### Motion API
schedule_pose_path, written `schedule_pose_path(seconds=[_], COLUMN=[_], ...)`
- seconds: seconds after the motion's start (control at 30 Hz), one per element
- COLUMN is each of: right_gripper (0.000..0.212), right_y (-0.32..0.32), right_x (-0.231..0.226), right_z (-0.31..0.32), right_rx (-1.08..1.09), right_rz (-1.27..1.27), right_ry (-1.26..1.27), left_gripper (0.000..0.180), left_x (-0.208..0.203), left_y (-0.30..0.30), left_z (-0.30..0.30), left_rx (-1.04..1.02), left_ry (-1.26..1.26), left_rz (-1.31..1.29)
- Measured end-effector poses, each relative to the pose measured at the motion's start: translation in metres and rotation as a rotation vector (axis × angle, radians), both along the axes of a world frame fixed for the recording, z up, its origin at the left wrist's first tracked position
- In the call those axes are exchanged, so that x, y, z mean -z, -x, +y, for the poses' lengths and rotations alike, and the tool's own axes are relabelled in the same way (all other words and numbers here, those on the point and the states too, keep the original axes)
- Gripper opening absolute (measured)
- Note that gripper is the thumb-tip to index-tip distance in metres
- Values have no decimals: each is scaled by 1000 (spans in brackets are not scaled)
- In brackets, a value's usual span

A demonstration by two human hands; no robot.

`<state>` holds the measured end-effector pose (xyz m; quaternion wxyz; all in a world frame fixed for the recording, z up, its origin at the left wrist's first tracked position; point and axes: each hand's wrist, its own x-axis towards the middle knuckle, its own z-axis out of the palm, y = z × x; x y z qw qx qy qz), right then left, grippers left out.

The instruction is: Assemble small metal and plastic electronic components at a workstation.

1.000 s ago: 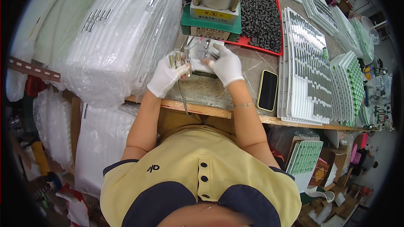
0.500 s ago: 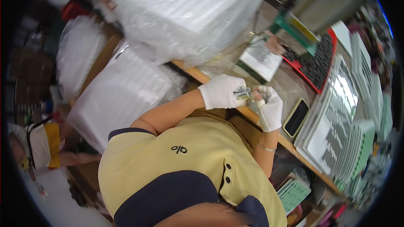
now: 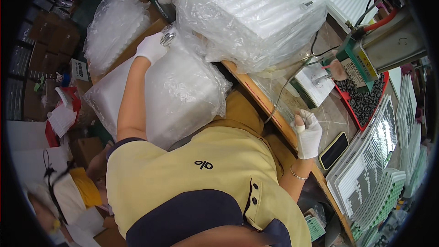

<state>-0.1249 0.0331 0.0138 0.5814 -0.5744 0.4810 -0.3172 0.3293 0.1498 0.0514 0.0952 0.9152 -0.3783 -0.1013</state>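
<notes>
"Well, what's hard to make out from your end?"

"Mostly the margins. My camera's dark rim swallows part of a co-worker (image 3: 87,190) at lower left. Toward the far side of the table (image 3: 331,121), the press (image 3: 354,66) hides part of the red tray (image 3: 345,99) of small black plastic pieces (image 3: 368,103), and a pinkish lump (image 3: 338,70) by its green head is something I can't name."

"And the left hand (image 3: 153,50)?"

"White-gloved, its back toward me, fingers closed together around a small bunch of shiny metal tubes (image 3: 168,39). They overlap, so I can't count them, and the fingertips are hidden."

"Where are those tubes exactly?"

"Off the table, outside its front edge toward the left end, at the far edge of a plastic-wrapped white stack (image 3: 183,91). I can't tell whether they touch the wrap. A second wrapped stack (image 3: 256,23) sits on the table's left end."

"The right hand (image 3: 308,132)?"

"Gloved too, with a bare fingertip poking out. I see it over the table's front edge, near a dark-screened phone (image 3: 334,151) in a pale case. The fingers curl inward loosely; whether their tips meet or pinch anything, I can't tell."

"Beyond the phone?"

"Ridged white trays (image 3: 366,169) toward the table's right end, bright with glare for me."
</notes>
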Motion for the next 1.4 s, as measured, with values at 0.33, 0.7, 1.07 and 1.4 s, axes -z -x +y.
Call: schedule_pose_path(seconds=[0.33,0.7,1.07,1.4], right_gripper=[17,17,17,18], right_y=[-10,-10,-1,-5], right_x=[-1,6,7,12], right_z=[8,11,13,11], right_rx=[-14,-73,-43,-12], right_rz=[58,61,77,77], right_ry=[24,18,4,16], left_gripper=[23,50,43,39], left_x=[51,97,120,119], left_y=[-21,13,-10,11], left_z=[-10,7,33,43], left_rx=[-4,-65,-222,-328], left_ry=[-147,224,456,652], left_rz=[-276,-281,-217,-110])
